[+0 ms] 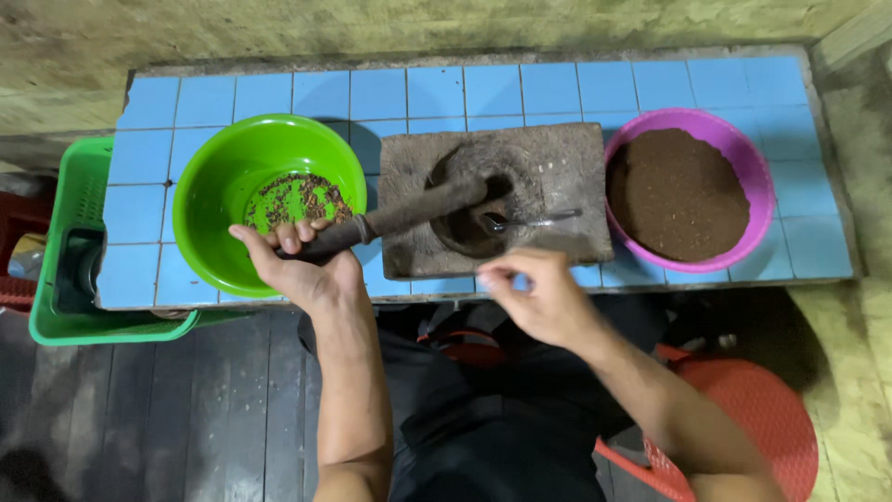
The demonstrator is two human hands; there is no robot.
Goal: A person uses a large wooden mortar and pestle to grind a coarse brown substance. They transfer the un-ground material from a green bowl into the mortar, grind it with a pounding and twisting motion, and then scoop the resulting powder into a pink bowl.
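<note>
Blue-tiled tabletop (557, 88) carries a grey stone mortar slab (567, 163) where the left hand (302, 265) wraps its fingers around a dark, likely heavy, rigid stone pestle (409, 212) near its outer end, while the right hand (544, 297) hovers pinched, empty.

**Around the blue-tiled worktop**

The worktop (557, 88) is faced in light-blue square tiles with a rough grey edge. At its right end sits a pink-purple basin (757, 177) filled almost to the rim with fine dark-brown powder (678, 191). Off the left end hangs a green plastic crate (70, 214) — dark items inside, too dim to tell. Below, a red plastic chair (753, 409) stands on dark wooden floorboards (186, 409) — a mottled yellow-green wall (372, 23) runs behind.
</note>
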